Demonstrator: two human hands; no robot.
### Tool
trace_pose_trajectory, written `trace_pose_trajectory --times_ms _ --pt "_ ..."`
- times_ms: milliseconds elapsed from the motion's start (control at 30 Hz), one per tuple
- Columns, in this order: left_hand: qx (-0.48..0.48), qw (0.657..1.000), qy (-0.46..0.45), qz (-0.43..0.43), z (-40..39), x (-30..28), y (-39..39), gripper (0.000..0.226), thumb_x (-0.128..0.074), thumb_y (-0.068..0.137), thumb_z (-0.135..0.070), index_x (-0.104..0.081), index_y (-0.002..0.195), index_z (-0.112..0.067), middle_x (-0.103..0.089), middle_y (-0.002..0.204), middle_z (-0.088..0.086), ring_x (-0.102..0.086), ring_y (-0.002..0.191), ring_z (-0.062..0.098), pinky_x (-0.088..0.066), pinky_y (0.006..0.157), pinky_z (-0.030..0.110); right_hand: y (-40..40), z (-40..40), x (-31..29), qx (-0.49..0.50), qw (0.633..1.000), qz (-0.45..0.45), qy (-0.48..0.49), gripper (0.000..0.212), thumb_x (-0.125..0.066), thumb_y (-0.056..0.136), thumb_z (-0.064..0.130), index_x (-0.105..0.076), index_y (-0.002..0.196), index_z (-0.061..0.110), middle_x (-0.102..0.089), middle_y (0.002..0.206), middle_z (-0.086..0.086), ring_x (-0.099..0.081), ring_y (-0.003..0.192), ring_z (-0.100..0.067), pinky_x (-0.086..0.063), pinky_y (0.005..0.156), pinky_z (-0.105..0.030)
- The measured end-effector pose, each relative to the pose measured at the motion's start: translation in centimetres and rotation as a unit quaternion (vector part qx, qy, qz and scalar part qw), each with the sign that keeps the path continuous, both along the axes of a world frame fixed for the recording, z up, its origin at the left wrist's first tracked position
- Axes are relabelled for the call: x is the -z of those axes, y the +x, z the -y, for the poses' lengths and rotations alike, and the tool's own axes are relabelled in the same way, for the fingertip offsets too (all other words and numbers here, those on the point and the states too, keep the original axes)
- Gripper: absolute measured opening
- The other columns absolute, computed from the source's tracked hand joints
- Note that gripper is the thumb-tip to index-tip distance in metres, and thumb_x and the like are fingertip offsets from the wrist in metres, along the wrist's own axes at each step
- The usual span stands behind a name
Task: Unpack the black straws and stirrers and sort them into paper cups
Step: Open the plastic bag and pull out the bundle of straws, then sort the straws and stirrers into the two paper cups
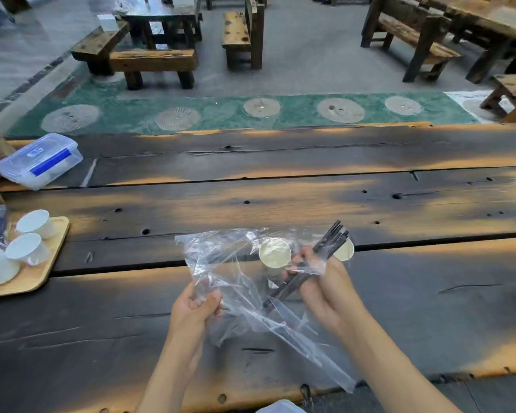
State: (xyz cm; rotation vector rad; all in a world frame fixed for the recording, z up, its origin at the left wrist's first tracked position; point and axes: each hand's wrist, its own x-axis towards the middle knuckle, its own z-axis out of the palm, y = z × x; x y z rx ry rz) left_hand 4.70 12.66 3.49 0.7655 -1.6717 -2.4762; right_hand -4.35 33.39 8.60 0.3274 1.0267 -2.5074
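Observation:
My right hand (322, 289) is closed around a bundle of black straws and stirrers (316, 260), which points up and to the right, its lower end still inside a clear plastic bag (236, 281). My left hand (195, 308) pinches the bag's crumpled left side. Two paper cups stand on the table just beyond my hands: one cup (275, 254) is seen through the plastic, and the other cup (345, 251) is partly hidden behind the bundle. Both cups look empty as far as I can see.
A wooden tray (46, 263) with three white ceramic cups sits at the left. A clear plastic box with a blue clip (39, 160) lies at the far left. The dark wooden table (399, 293) stretches right; benches stand beyond it.

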Motion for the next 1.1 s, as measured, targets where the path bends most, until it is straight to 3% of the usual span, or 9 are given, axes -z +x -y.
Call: trace_pose_trajectory --times_ms 167,300,467,700,800,900,967,1100 --pt "-0.044 0.999 -0.003 0.027 2.8 1.7 0.7 0.03 -0.064 0.09 -0.004 -0.057 0.119 -0.003 -0.063 0.094 0.014 -0.061 0.075 0.02 -0.061 0.072 0.036 -0.3 -0.1 0.2 0.015 0.999 0.028 -0.015 0.011 -0.043 0.101 0.008 -0.047 0.091 0.008 -0.05 0.073 -0.01 -0.046 0.063 -0.021 -0.048 0.069 -0.039" --pt "-0.059 0.998 0.012 0.022 4.1 2.2 1.2 0.018 -0.061 0.091 -0.004 -0.058 0.109 -0.008 -0.062 0.083 0.004 -0.061 0.063 0.01 -0.06 0.066 0.028 -0.3 0.4 0.5 0.011 0.999 0.041 -0.015 0.005 -0.045 0.1 0.006 -0.047 0.097 0.009 -0.051 0.071 -0.01 -0.047 0.061 -0.021 -0.051 0.06 -0.035" --pt "-0.091 0.996 0.025 0.005 5.6 2.3 1.5 0.01 -0.056 0.093 -0.001 -0.057 0.097 -0.011 -0.06 0.074 0.002 -0.061 0.053 0.008 -0.061 0.06 0.028 -0.8 2.0 0.8 -0.007 0.999 0.052 -0.004 0.011 -0.046 0.099 0.007 -0.05 0.089 0.006 -0.052 0.069 -0.009 -0.049 0.059 -0.021 -0.047 0.068 -0.037" --pt "-0.217 0.975 0.039 0.033 10.0 5.3 1.8 0.012 -0.054 0.097 -0.007 -0.057 0.09 -0.017 -0.053 0.077 0.003 -0.058 0.066 0.012 -0.059 0.062 0.022 -2.2 4.2 1.3 -0.023 0.999 0.048 -0.013 0.017 -0.044 0.101 0.008 -0.052 0.086 0.007 -0.053 0.07 -0.008 -0.053 0.055 -0.02 -0.047 0.068 -0.04" --pt "-0.278 0.954 0.088 0.066 11.4 7.4 1.9 0.012 -0.056 0.095 -0.006 -0.058 0.103 -0.015 -0.056 0.084 0.005 -0.057 0.078 0.018 -0.06 0.065 0.023 -2.5 5.1 1.9 -0.033 0.998 0.047 0.004 0.016 -0.043 0.101 0.007 -0.052 0.087 0.007 -0.051 0.07 -0.009 -0.052 0.055 -0.02 -0.045 0.066 -0.039" --pt "-0.35 0.917 0.151 0.119 13.2 10.2 2.3 0.014 -0.057 0.089 -0.001 -0.057 0.093 -0.014 -0.057 0.086 0.006 -0.059 0.08 0.018 -0.06 0.064 0.026 -2.6 5.9 2.8 -0.053 0.997 0.056 0.025 0.014 -0.045 0.1 0.006 -0.051 0.088 0.007 -0.053 0.07 -0.01 -0.052 0.056 -0.021 -0.045 0.065 -0.038" --pt "-0.371 0.901 0.173 0.145 14.2 11.8 2.5 0.02 -0.056 0.085 0.002 -0.056 0.1 -0.012 -0.059 0.088 0.007 -0.06 0.078 0.018 -0.059 0.061 0.026 -2.7 6.4 3.4 -0.078 0.994 0.065 0.045 0.014 -0.046 0.1 0.007 -0.052 0.087 0.007 -0.054 0.069 -0.009 -0.052 0.057 -0.021 -0.045 0.063 -0.037" --pt "-0.384 0.879 0.209 0.191 14.7 14.3 3.0 0.025 -0.057 0.085 0.0 -0.054 0.108 -0.01 -0.06 0.091 0.006 -0.061 0.082 0.018 -0.054 0.069 0.027 -2.7 7.5 6.3 -0.148 0.973 0.078 0.161 0.006 -0.049 0.099 0.007 -0.051 0.093 0.005 -0.059 0.068 -0.008 -0.053 0.052 -0.02 -0.048 0.052 -0.032"
